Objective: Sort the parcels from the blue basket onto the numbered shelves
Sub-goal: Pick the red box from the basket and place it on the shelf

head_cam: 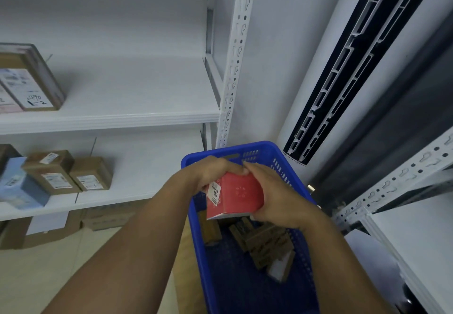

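Note:
A red parcel (236,197) with a white label reading "03" is held above the blue basket (259,150), gripped from both sides. My left hand (213,170) clasps its top left corner and my right hand (274,191) wraps its right side. Inside the basket lie several brown cardboard parcels (267,242), partly hidden under the red one. White shelves (110,120) stand to the left of the basket.
The upper shelf holds a brown box marked "1-2" (31,86) at the far left. The lower shelf (122,197) carries brown boxes (92,174) and a light blue box (22,184). More cartons (103,218) sit on the floor. Another white rack (404,186) stands at the right.

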